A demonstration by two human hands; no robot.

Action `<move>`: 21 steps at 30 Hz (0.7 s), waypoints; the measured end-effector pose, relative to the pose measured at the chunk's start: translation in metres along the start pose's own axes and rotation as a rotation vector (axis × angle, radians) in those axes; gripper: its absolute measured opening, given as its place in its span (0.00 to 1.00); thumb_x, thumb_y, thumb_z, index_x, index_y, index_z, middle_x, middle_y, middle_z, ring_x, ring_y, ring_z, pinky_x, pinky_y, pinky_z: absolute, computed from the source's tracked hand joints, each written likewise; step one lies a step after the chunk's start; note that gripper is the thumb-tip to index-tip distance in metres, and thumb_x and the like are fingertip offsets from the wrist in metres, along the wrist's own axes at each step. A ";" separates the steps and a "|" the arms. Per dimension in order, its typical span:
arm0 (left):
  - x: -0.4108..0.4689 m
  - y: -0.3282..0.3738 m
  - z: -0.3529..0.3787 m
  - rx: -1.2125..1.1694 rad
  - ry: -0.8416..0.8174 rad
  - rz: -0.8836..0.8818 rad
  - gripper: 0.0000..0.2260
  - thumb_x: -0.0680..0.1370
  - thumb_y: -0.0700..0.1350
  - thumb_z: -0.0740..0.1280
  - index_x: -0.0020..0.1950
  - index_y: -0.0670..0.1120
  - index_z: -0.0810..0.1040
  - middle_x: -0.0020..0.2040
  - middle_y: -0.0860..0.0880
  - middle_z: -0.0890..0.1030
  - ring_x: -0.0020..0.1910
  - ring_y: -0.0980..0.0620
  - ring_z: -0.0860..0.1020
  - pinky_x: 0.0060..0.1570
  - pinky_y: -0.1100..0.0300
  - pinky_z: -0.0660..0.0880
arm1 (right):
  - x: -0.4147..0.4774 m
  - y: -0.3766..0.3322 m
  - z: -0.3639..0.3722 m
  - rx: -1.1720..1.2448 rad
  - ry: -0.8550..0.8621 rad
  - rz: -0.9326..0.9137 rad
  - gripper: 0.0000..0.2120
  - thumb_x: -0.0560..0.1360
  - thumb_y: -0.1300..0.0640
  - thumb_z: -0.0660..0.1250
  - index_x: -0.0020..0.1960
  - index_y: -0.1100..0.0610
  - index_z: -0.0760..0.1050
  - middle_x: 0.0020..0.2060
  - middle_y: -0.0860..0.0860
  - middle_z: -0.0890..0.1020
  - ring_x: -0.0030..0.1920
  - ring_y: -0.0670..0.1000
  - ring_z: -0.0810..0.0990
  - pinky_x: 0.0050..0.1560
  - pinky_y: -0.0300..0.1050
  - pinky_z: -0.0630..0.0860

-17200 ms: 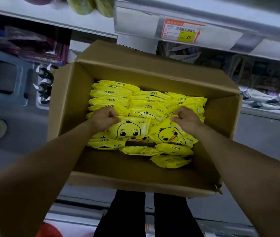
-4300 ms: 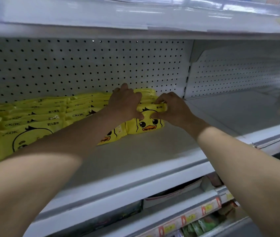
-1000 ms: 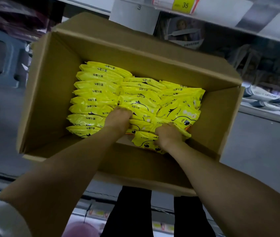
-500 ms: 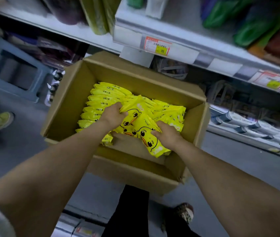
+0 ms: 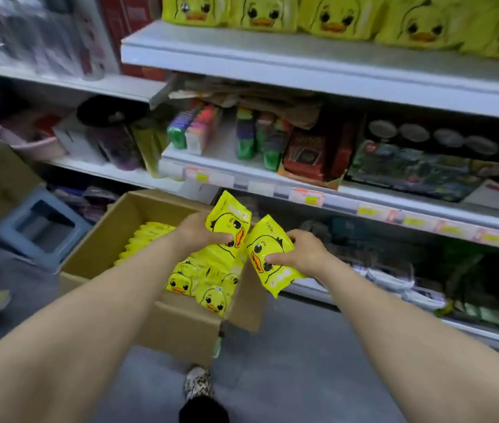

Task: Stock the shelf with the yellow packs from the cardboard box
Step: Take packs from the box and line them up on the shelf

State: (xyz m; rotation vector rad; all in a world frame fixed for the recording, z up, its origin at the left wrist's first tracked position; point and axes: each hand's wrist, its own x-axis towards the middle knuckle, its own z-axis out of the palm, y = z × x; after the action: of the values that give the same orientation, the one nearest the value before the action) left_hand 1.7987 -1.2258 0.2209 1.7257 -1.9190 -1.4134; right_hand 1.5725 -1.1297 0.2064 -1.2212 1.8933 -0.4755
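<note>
Packs (image 5: pixel 227 228) are now lifted out of the box (image 5: pixel 110 242); left hand (image 5: pixel 199 236) and right hand (image 5: pixel 307 253) each grip some with curled fingers (image 5: pixel 275 258), ready for the shelf (image 5: pixel 303 65) above the box.

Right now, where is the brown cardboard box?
In the head view, the brown cardboard box, holding yellow packs, sits lower centre-left, right of the blue plastic stool, in front of the white shelves.

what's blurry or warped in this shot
Head view: the yellow packs in the left hand and right hand are fairly sharp; the shelf goods are smeared by motion blur; the wide lens stretches the forearms; light is dim and flat.
</note>
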 end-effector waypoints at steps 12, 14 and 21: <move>-0.109 0.259 0.093 0.083 -0.014 0.407 0.14 0.69 0.42 0.78 0.51 0.45 0.79 0.45 0.46 0.84 0.39 0.51 0.82 0.38 0.59 0.79 | -0.160 0.078 -0.254 0.029 0.525 -0.069 0.13 0.63 0.49 0.81 0.41 0.51 0.80 0.40 0.48 0.85 0.44 0.50 0.84 0.46 0.45 0.79; -0.120 0.294 0.106 0.079 -0.068 0.447 0.14 0.70 0.40 0.77 0.53 0.46 0.78 0.44 0.47 0.84 0.37 0.52 0.82 0.34 0.60 0.77 | -0.179 0.093 -0.284 0.054 0.584 -0.063 0.16 0.61 0.48 0.82 0.45 0.52 0.82 0.41 0.48 0.86 0.44 0.51 0.84 0.49 0.48 0.80; -0.120 0.391 0.154 0.118 -0.149 0.536 0.14 0.70 0.39 0.77 0.53 0.46 0.79 0.44 0.46 0.84 0.37 0.49 0.83 0.35 0.57 0.80 | -0.221 0.143 -0.358 0.141 0.723 -0.067 0.16 0.63 0.48 0.81 0.48 0.48 0.81 0.42 0.44 0.86 0.46 0.47 0.83 0.52 0.49 0.80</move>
State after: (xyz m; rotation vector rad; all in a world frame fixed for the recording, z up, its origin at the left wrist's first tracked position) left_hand 1.4698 -1.1000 0.4799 1.0373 -2.3469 -1.2640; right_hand 1.2501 -0.9091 0.4181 -1.1008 2.3538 -1.1891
